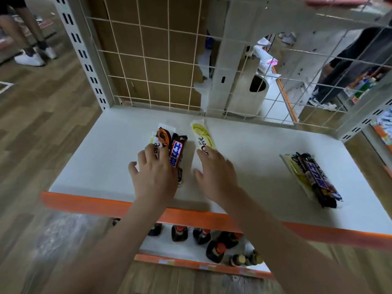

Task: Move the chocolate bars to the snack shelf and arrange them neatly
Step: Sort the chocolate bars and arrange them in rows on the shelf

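Snack shelf [244, 145]: a white board with an orange front lip, backed by a wire grid [169, 60] through which brown cardboard shows.

Left of the shelf's middle, towards the back edge, lies a small cluster of chocolate bars: an orange-and-white Dove bar [163, 135] with a dark Snickers bar [177, 154] touching its right side, both running front to back. A sliver of a further pale wrapper shows at the cluster's left edge; what it is cannot be told.

Left hand [153, 172]: laid flat on the near end of this cluster, fingers extended and spread, pressing on the wrappers rather than gripping them.

Just to the right of the cluster, apart from it, lies a yellow Dove bar [203, 134], also front to back, its far end near the back edge.

Right hand [215, 172]: palm down, fingers straight and relaxed, fingertips resting on the near end of the yellow Dove bar; nothing grasped.

Near the shelf's right edge, well apart from both hands, sits a second pile [311, 179]: dark Snickers wrappers lying on a yellow wrapper, skewed diagonally to the front lip.

Lower shelf [191, 259], beneath the front lip: dark bottles [180, 233] standing in a loose group.

Beyond the left upright, another person's legs and white shoes [29, 58] stand on the wood floor
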The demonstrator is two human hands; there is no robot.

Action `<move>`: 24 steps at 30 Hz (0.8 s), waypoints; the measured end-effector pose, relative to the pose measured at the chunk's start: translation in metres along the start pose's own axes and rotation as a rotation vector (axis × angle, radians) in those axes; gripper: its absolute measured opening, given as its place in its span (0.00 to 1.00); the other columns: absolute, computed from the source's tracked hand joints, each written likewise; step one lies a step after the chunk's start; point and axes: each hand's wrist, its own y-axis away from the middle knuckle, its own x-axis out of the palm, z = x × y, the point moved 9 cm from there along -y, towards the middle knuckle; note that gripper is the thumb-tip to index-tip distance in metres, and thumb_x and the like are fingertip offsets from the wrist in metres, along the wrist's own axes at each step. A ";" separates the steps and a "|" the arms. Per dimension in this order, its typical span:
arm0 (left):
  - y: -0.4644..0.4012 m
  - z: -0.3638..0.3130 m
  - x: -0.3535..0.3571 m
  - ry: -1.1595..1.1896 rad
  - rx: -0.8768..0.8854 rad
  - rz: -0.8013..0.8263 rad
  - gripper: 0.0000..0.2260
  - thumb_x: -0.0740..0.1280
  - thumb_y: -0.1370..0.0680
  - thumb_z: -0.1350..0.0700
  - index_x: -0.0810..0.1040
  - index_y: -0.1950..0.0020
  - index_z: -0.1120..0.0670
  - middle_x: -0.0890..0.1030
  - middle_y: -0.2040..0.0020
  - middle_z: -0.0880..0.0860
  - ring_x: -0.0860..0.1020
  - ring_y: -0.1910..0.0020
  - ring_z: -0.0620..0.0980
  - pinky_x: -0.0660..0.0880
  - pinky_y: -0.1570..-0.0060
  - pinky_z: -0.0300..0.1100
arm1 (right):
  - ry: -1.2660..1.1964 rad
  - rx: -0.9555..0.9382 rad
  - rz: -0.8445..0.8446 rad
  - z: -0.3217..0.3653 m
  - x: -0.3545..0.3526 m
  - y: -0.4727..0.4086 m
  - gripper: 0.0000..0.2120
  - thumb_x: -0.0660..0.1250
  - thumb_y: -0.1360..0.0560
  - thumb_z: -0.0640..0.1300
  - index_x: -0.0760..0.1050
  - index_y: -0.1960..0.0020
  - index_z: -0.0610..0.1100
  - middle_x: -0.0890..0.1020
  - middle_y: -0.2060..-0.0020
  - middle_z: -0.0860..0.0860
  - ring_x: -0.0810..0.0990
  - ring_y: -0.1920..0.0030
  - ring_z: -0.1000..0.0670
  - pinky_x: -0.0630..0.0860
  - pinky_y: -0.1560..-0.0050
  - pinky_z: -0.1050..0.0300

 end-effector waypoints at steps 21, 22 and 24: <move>0.050 -0.054 0.031 0.082 0.112 0.163 0.18 0.58 0.23 0.59 0.68 0.34 0.49 0.62 0.35 0.55 0.63 0.37 0.57 0.58 0.36 0.51 | 0.089 0.234 0.033 -0.030 -0.012 0.062 0.13 0.54 0.21 0.40 0.66 0.37 0.44 0.69 0.40 0.44 0.70 0.43 0.42 0.65 0.45 0.49; 0.049 -0.054 0.031 0.108 0.127 0.171 0.20 0.60 0.24 0.62 0.68 0.33 0.50 0.63 0.35 0.56 0.64 0.37 0.57 0.60 0.37 0.51 | 0.082 0.234 0.027 -0.034 -0.015 0.062 0.13 0.54 0.21 0.39 0.67 0.38 0.44 0.69 0.41 0.45 0.70 0.43 0.43 0.65 0.46 0.51; 0.046 -0.057 0.030 0.201 0.180 0.211 0.26 0.62 0.28 0.68 0.69 0.32 0.51 0.66 0.37 0.57 0.69 0.39 0.58 0.68 0.40 0.52 | 0.066 0.218 0.016 -0.043 -0.019 0.061 0.14 0.56 0.22 0.38 0.68 0.38 0.45 0.70 0.41 0.46 0.71 0.43 0.45 0.66 0.46 0.54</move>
